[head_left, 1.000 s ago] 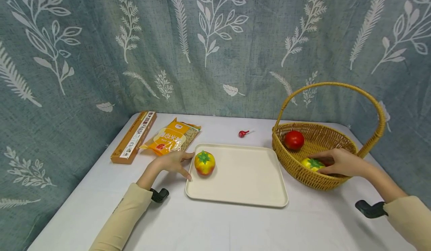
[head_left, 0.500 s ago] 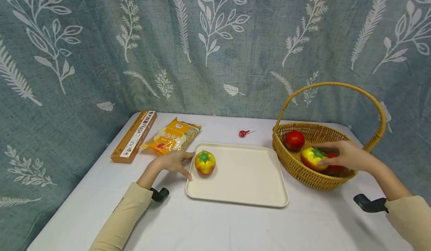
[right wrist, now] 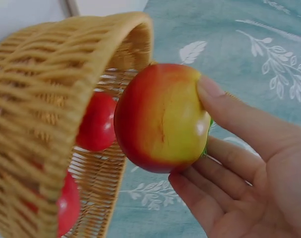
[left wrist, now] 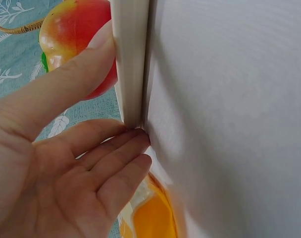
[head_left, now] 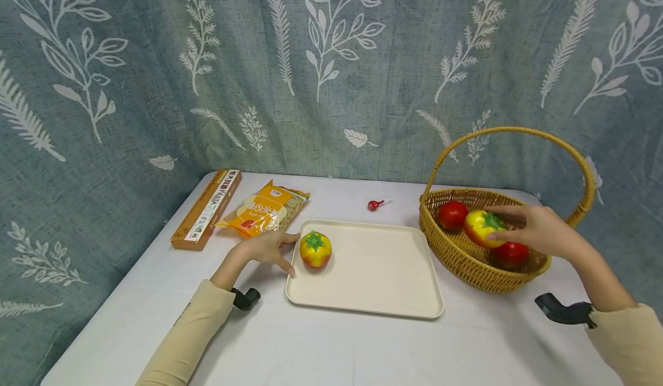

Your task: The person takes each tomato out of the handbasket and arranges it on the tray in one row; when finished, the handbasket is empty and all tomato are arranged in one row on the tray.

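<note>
My right hand holds a yellow-and-red toy fruit with a green leafy top, thumb on one side and fingers on the other. It is raised above the wicker basket; in the right wrist view the fruit is just outside the basket's mouth. Two red toy fruits, one at the back and one nearer, lie inside the basket. At the left, my left hand rests its fairly straight fingers and thumb against the edge of a cream tray. A similar yellow-and-red fruit sits on that tray.
An orange bag of pasta and a long pasta box lie behind the left hand. A red lollipop is behind the tray. The basket's tall handle arches over its opening. A patterned curtain hangs behind the table.
My right hand has lifted the yellow-and-red fruit up from inside the basket, uncovering the nearer red fruit. The left hand and the tray have stayed still.
</note>
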Tool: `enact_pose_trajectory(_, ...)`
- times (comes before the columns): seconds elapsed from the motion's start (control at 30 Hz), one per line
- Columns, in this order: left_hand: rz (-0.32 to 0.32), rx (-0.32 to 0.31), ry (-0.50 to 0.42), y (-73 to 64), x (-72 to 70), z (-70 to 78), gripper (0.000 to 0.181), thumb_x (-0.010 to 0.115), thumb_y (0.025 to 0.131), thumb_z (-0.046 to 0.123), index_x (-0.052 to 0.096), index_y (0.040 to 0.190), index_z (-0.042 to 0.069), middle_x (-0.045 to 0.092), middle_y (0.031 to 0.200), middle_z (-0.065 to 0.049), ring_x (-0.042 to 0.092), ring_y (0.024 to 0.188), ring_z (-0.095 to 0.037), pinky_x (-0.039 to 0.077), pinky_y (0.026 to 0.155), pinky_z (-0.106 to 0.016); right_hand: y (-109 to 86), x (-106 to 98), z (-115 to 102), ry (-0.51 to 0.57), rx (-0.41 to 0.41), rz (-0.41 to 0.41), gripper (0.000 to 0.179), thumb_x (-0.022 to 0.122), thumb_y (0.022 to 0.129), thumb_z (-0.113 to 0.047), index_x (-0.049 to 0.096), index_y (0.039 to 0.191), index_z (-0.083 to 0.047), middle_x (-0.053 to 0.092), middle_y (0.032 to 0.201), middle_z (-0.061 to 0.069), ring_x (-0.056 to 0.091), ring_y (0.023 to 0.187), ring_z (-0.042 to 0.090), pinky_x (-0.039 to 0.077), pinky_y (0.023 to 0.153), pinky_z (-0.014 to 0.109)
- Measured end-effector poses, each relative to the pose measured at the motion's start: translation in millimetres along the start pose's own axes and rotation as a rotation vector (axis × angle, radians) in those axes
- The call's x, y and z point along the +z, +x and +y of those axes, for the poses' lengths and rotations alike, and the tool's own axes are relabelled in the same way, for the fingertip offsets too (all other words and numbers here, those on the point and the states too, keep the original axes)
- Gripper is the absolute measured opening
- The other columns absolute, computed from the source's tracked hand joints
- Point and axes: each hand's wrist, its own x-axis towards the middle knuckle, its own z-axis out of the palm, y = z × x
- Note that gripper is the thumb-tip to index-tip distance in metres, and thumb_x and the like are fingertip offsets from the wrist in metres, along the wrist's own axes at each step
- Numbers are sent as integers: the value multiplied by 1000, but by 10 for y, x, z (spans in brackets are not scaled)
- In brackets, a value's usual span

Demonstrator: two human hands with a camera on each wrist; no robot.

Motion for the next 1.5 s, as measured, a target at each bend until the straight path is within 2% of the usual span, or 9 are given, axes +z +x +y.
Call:
enact_pose_trajectory(0.13, 0, -5, -8, -2, 3, -1, 95, 88, 69, 27, 39, 144, -5, 40, 148, -18, 44, 131, -33, 37, 107, -42, -3, -13, -71, 10, -4, 35, 69, 76, 82, -42, 56, 134, -2, 57, 125, 31, 59, 90, 34, 52, 69, 43)
enact_pose_trajectory(0.23, 0, -6, -12, -4, 6, -1, 95, 88, 69, 27, 39, 144, -5, 40, 148, -18, 43, 131, -33, 38, 107, -42, -6, -13, -123, 21, -10, 67, 68, 76, 81, -42, 57, 134, -3, 57, 125, 30, 59, 100, 41, 52, 77, 53)
enact_pose_trajectory(0.37, 1, -4, -8, -8, 11, -1, 94, 88, 69, 25, 40, 144, -5, 40, 148, -18, 43, 131, -34, 37, 108, -42, -2, -14, -191, 18, -18, 98, 66, 77, 81, -40, 58, 133, -4, 58, 124, 31, 55, 76, 27, 47, 63, 36)
enact_pose_trajectory(0.47, 3, 1, -1, -13, 15, 2, 93, 88, 70, 24, 40, 143, -5, 40, 147, -18, 43, 131, -35, 37, 108, -43, 2, -10, -243, 24, -17, 109, 66, 76, 82, -41, 58, 133, -4, 57, 125, 31, 50, 70, 23, 41, 61, 34)
enact_pose_trajectory(0.57, 4, 4, -1, -18, 18, 5, 92, 88, 70, 24, 40, 143, -5, 41, 147, -18, 43, 131, -35, 37, 108, -44, 2, 7, -299, 63, -8, 116, 67, 75, 83, -41, 56, 135, -3, 55, 128, 31, 61, 88, 35, 52, 73, 48)
enact_pose_trajectory(0.7, 1, 1, -11, -23, 21, 4, 93, 88, 69, 24, 40, 143, -5, 41, 147, -18, 43, 132, -35, 37, 108, -43, 29, 42, -390, 138, 2, 115, 69, 74, 84, -41, 53, 138, -3, 51, 133, 30, 53, 116, 46, 46, 88, 62)
enact_pose_trajectory(1.13, -3, -1, -9, -17, 14, 2, 94, 88, 69, 25, 39, 144, -5, 40, 148, -18, 42, 132, -33, 37, 108, -42, 127, 158, -628, 275, 3, 144, 68, 73, 85, -41, 50, 141, -10, 52, 136, 22, 52, 120, 39, 47, 93, 55)
enact_pose_trajectory(1.27, -4, -6, -1, -17, 5, 0, 94, 88, 69, 26, 40, 143, -5, 40, 148, -18, 43, 132, -34, 37, 107, -43, 160, 207, -700, 278, 6, 172, 66, 73, 83, -43, 53, 140, -15, 55, 135, 16, 58, 115, 32, 51, 89, 47)
enact_pose_trajectory(1.5, -11, -10, 6, 12, 5, -23, 94, 87, 70, 27, 38, 145, -4, 39, 149, -17, 42, 133, -33, 36, 108, -43, 227, 267, -848, 288, -13, 166, 69, 72, 83, -45, 51, 141, -15, 52, 137, 18, 58, 106, 30, 51, 83, 44)
